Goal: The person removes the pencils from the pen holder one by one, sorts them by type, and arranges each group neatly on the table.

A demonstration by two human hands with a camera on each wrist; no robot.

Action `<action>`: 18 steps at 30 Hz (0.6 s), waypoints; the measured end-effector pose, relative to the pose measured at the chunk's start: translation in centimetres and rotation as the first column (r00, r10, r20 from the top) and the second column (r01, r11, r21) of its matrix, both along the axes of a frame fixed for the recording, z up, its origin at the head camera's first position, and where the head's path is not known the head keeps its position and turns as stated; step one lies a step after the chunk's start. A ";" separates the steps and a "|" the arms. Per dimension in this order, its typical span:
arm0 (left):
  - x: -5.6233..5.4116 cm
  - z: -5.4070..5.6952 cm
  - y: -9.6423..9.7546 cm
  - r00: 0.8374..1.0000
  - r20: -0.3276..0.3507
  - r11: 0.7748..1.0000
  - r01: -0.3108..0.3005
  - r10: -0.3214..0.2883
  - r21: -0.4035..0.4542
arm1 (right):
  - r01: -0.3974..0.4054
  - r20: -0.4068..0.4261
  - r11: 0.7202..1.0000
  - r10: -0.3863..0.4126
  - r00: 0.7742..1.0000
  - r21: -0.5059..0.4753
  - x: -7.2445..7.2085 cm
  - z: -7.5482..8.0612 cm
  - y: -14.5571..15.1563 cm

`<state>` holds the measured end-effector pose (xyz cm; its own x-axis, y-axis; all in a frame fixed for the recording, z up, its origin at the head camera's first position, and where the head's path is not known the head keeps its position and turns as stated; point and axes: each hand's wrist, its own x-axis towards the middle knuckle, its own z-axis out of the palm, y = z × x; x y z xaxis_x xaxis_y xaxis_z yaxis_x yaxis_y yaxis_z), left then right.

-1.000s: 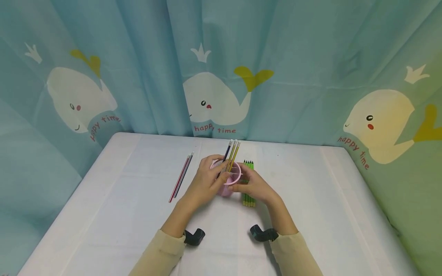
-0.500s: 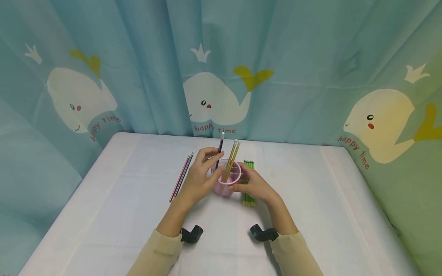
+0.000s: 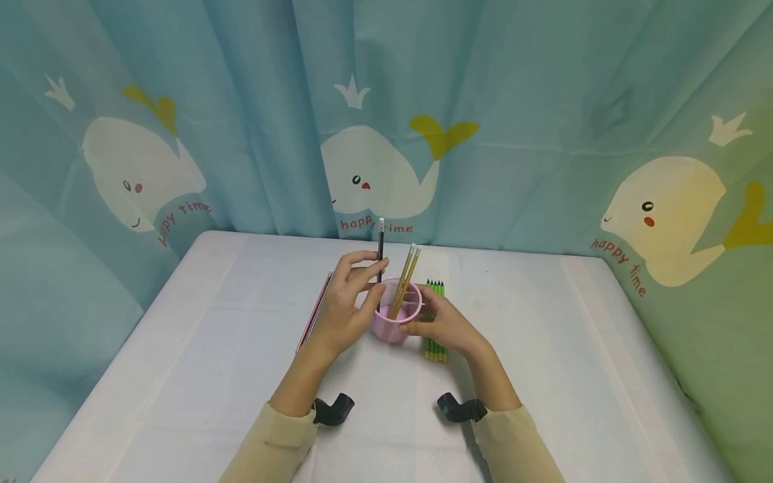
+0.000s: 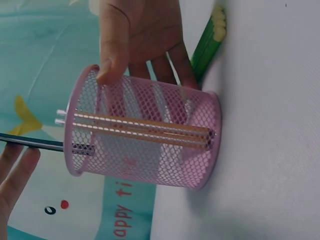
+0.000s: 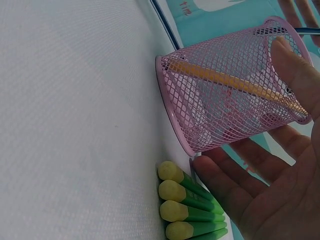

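Note:
My left hand (image 3: 345, 302) pinches a dark pencil (image 3: 381, 248), held nearly upright with its white eraser end up. Its lower end is just inside the mouth of a pink mesh pencil cup (image 4: 145, 170), as the left wrist view shows. Two yellow pencils (image 3: 406, 275) lean inside the cup. My right hand (image 3: 445, 323) holds the cup from the right, thumb near the rim and fingers along the far side. The cup stands on the white table.
Several green pencils (image 3: 435, 352) lie side by side under and beside my right hand. Left of my left hand lies a red pencil (image 3: 314, 312), with a dark one partly hidden beside it. A blue curtain (image 3: 241, 134) hangs behind the white table (image 3: 199, 376).
My left hand has drawn the dark pencil upward and to the left, away from the yellow pencils, and turned it more upright. The right hand has stayed on the cup.

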<state>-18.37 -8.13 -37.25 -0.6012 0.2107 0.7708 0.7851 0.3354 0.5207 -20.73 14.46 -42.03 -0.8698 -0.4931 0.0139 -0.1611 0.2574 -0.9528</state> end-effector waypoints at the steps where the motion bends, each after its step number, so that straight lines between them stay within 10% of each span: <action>1: 0.0 0.1 0.0 1.000 -0.006 1.000 0.001 -0.001 0.010 | 0.000 0.000 1.000 0.000 1.000 0.000 0.0 0.0 0.0; 18: 0.7 1.7 -0.4 0.997 -0.023 0.992 -0.064 0.067 0.112 | -0.008 0.005 1.000 0.008 1.000 -0.017 0.1 0.1 -0.2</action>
<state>-17.64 -8.48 -35.56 -0.5900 0.0831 0.8031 0.7773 0.3278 0.5370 -20.67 14.25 -41.88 -0.8660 -0.4996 0.0183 -0.1586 0.2398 -0.9578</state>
